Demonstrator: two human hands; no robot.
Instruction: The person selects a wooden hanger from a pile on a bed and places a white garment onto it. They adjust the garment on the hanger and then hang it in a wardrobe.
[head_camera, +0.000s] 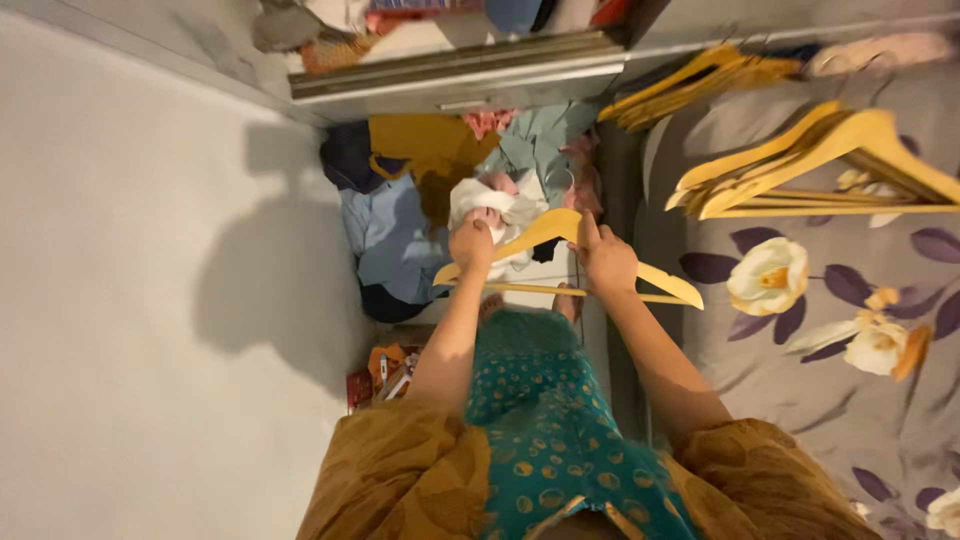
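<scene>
My left hand (473, 241) grips a white cloth (492, 204) above a pile of clothes on the floor. The hand also sits against the left arm of a yellow wooden hanger (660, 281). My right hand (603, 257) holds this hanger near its middle, by the hook. The hanger lies level in front of me, over my feet.
The clothes pile (400, 215) of blue, mustard, green and pink garments lies against a wardrobe base (455, 75). A bed with a grey floral sheet (800, 330) at the right carries several more yellow hangers (820, 165). A white wall (130, 300) stands close at the left.
</scene>
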